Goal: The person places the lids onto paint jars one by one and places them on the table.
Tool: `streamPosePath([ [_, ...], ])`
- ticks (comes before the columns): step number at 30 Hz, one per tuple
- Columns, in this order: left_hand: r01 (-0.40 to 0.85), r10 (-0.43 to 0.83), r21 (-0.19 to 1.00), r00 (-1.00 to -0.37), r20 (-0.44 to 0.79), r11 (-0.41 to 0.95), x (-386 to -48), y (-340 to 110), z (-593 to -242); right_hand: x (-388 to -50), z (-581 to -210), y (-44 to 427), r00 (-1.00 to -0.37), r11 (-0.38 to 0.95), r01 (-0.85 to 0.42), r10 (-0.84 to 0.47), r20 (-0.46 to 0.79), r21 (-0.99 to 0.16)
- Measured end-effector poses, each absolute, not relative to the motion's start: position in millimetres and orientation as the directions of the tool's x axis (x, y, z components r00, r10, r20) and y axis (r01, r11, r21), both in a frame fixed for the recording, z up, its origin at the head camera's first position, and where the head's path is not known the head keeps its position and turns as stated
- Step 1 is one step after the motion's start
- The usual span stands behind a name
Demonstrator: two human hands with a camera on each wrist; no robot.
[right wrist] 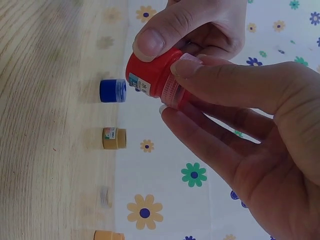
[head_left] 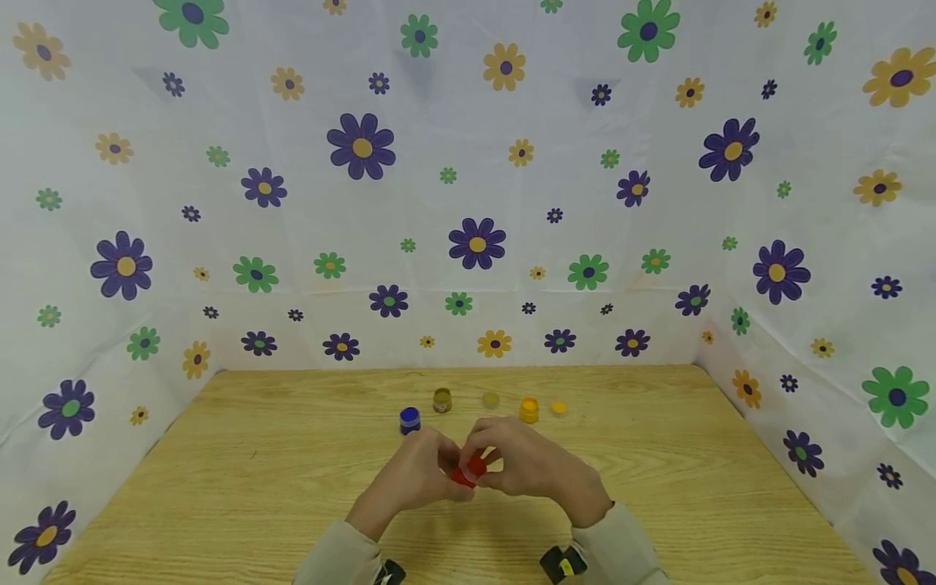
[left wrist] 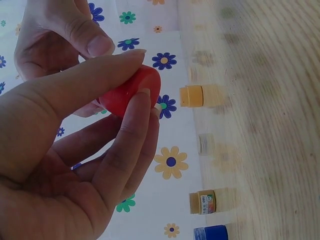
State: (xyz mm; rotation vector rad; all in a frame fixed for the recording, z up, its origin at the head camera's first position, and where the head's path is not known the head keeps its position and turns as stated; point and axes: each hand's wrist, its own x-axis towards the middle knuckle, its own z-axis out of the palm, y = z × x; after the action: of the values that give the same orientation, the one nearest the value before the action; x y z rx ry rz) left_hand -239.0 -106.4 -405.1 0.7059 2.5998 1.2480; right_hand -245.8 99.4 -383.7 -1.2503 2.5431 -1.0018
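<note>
On the table (head_left: 256, 487), leftmost, the blue jar (head_left: 409, 421) stands a little farther from the far edge than the other small things. Next, the left hand (head_left: 418, 471) pinches the red jar (right wrist: 161, 76) by its body, thumb against fingertips. The brown jar (head_left: 442, 400) stands near the middle of the far edge. The red jar (its label faces the right wrist camera) is tilted, held above the table. The clear lid (head_left: 491, 400) lies near the far edge. The right hand (head_left: 528, 459) pinches the ribbed cap (right wrist: 172, 93) between thumb and fingers. Beyond it stands the yellow jar (head_left: 529, 409); just beside, the yellow lid (head_left: 558, 408) lies toward the far right corner.
</note>
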Motion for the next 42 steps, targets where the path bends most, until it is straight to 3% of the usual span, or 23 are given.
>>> streamPosePath([
  [35,0.322,0.474,0.771,-0.88,0.029,0.55,-238.6,-104.6,-404.7,-244.9,-382.3,100.9,-0.753,0.593,-0.603,-0.644,0.135,-0.534],
  [42,0.326,0.472,0.772,-0.881,0.038,0.546,-238.1,-106.1,-404.0,-245.9,-383.4,102.1,-0.655,0.449,-0.689,-0.722,0.223,-0.569],
])
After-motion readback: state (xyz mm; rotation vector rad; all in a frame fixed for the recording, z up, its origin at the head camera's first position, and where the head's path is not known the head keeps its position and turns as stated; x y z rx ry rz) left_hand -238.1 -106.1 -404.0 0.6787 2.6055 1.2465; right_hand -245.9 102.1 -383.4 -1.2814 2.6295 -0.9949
